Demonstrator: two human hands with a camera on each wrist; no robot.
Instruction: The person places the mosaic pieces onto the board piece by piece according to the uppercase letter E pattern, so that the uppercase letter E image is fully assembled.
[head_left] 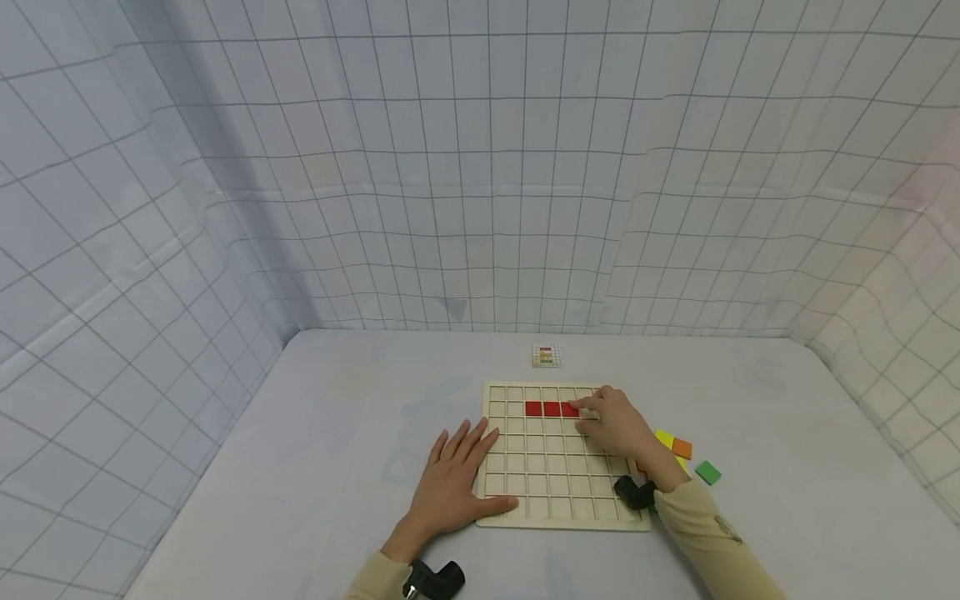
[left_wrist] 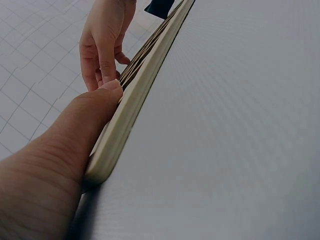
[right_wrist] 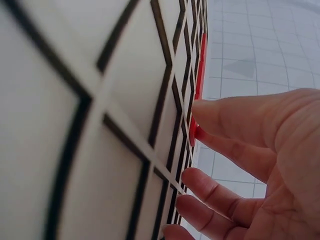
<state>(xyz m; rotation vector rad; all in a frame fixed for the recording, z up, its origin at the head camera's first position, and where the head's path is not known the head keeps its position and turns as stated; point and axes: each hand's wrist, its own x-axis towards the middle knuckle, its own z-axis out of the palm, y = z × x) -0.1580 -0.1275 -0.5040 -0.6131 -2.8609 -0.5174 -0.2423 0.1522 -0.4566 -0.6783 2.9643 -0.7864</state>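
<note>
A pale wooden grid board (head_left: 536,487) lies flat, with red square tiles (head_left: 552,409) in a row of its upper cells. My left hand (head_left: 450,487) rests spread across the board's left edge, its thumb (left_wrist: 95,110) lying over the near left corner. The right hand (head_left: 618,425) is at the right end of the red row. In the right wrist view, the thumb and forefinger of that hand (right_wrist: 260,145) pinch a red tile (right_wrist: 192,134) at the board's surface, while the other fingers curl loosely near the grid. The fingertips partly hide this tile.
Loose yellow tiles (head_left: 664,437), orange tiles (head_left: 682,448) and a green tile (head_left: 708,472) lie right of the board, some hidden by the right forearm. A small pattern card (head_left: 547,356) lies beyond the board. Grid-patterned curtains (head_left: 480,208) enclose the white table (head_left: 337,417).
</note>
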